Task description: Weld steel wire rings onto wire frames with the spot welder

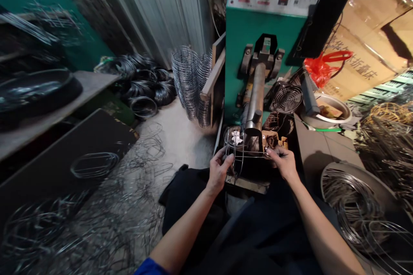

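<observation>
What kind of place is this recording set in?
Most likely a small metal-wire workshop. A green machine with switches stands ahead, both hands, left hand and right hand, hold a wire cage frame at it, and wire coils pile on the floor.

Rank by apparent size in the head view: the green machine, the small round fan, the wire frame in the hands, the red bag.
1. green machine
2. wire frame, though nearness to the camera inflates it
3. small round fan and red bag: look alike, left unranked
</observation>
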A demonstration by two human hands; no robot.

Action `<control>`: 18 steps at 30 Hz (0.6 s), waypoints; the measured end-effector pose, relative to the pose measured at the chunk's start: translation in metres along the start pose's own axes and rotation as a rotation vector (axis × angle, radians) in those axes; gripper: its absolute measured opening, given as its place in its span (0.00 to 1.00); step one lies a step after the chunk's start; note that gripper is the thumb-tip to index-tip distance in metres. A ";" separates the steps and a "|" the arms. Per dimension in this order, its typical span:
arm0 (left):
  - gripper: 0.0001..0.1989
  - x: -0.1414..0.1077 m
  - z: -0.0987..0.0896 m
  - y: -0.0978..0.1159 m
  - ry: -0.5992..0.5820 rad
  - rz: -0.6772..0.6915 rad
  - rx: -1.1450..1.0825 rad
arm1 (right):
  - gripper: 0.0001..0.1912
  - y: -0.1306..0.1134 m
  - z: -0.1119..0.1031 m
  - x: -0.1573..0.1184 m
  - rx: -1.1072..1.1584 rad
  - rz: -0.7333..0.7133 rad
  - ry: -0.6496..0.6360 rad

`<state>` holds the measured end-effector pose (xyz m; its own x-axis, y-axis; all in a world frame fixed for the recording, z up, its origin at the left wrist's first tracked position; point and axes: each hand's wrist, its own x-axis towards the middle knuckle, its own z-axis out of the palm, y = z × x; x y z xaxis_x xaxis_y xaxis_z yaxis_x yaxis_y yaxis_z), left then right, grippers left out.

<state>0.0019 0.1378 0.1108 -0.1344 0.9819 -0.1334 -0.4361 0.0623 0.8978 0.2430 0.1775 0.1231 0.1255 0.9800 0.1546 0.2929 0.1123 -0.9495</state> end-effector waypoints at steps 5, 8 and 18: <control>0.33 0.003 0.004 -0.002 -0.008 0.001 -0.015 | 0.34 0.000 -0.003 0.004 -0.048 -0.020 0.024; 0.33 0.005 0.006 -0.002 -0.001 -0.014 -0.025 | 0.33 0.000 -0.005 0.005 -0.050 -0.010 0.016; 0.36 0.013 0.011 -0.003 -0.018 -0.009 -0.051 | 0.34 -0.010 -0.007 0.011 -0.068 -0.025 0.009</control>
<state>0.0113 0.1519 0.1110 -0.1142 0.9845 -0.1333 -0.4822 0.0624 0.8738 0.2482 0.1858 0.1365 0.1260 0.9755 0.1804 0.3595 0.1246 -0.9248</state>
